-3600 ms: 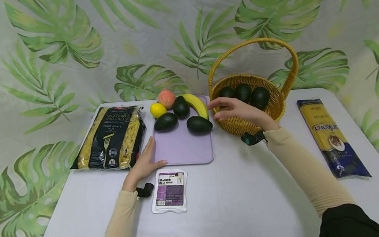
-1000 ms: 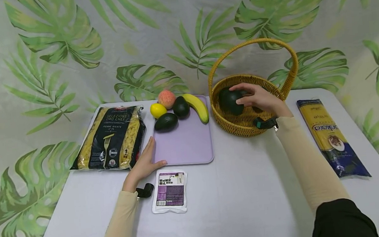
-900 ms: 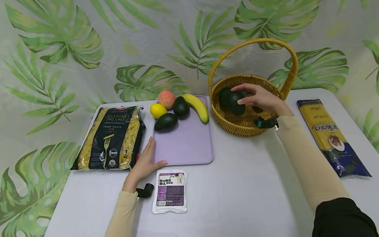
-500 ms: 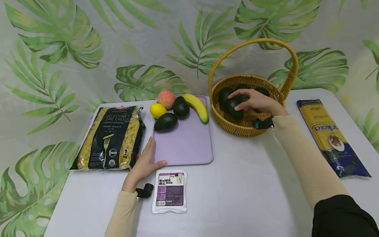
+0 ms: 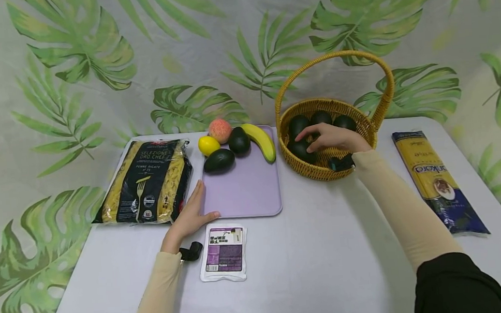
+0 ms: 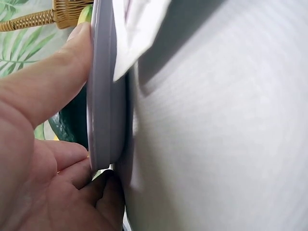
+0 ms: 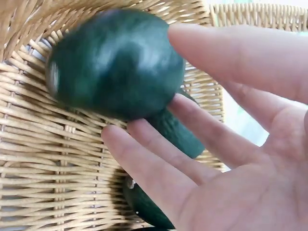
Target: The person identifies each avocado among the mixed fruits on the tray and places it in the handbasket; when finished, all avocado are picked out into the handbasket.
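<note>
The left hand (image 5: 189,218) spreads at the lilac tray's (image 5: 242,196) front left corner, thumb on the front edge, fingers along the left side; in the left wrist view the thumb touches the rim (image 6: 102,96). On the tray are two avocados (image 5: 219,161), a banana (image 5: 261,141), a lemon (image 5: 208,145) and a peach (image 5: 220,130). Inside the wicker basket (image 5: 317,172), the right hand (image 5: 335,138) has its fingertips at the front left avocado (image 5: 301,152). Extended, loose fingers (image 7: 144,159) show beside that avocado (image 7: 118,65) in the right wrist view. Several avocados lie in the basket.
A penne bag (image 5: 145,183) lies left of the tray, and a white and purple packet (image 5: 224,253) lies in front of it. At the right is a blue and yellow pasta pack (image 5: 440,182). The basket's tall handle (image 5: 335,56) arches over its opening.
The avocado from the tray's right side is now in the basket. Since half a second ago, it has shifted left and towards the front, and the right hand's fingers have loosened. The left hand stayed put.
</note>
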A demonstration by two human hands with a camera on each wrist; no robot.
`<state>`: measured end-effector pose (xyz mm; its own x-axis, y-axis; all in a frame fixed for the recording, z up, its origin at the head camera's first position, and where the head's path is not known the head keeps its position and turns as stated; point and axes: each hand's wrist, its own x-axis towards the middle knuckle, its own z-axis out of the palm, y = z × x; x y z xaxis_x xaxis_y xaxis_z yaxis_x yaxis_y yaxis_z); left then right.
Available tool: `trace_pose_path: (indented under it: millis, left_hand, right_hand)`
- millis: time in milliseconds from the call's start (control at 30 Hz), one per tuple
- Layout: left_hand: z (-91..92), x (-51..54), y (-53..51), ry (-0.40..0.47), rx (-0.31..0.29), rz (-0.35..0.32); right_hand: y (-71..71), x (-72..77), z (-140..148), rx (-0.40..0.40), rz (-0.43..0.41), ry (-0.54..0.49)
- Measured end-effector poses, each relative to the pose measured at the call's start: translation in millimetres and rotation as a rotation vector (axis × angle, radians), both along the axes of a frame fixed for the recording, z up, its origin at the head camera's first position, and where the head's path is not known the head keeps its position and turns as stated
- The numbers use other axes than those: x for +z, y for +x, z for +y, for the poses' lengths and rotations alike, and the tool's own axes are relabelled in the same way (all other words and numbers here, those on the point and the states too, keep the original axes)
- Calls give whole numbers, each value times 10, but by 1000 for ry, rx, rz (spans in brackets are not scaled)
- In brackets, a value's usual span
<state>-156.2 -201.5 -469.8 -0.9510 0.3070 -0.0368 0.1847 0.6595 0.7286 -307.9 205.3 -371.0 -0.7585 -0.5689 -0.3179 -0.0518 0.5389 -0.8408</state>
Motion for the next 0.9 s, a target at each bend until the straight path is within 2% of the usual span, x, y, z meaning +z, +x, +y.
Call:
trace_pose_path:
  millis: [167, 367, 533, 700, 900]
  left_hand:
    - [-2, 5, -6, 0, 3, -2]
    - [1, 5, -3, -1, 1, -3]
    - [-3, 7, 0, -2, 5, 2]
    - [-4, 1, -1, -6, 3, 4]
    - [3, -7, -6, -8, 4, 6]
  right_hand:
    - [31, 43, 66, 35, -3, -16]
    - [113, 111, 155, -26, 70, -66]
    - [218, 145, 141, -57, 91, -182]
    - [364, 141, -16, -3, 102, -251]
    - [477, 100, -356, 60, 90, -293]
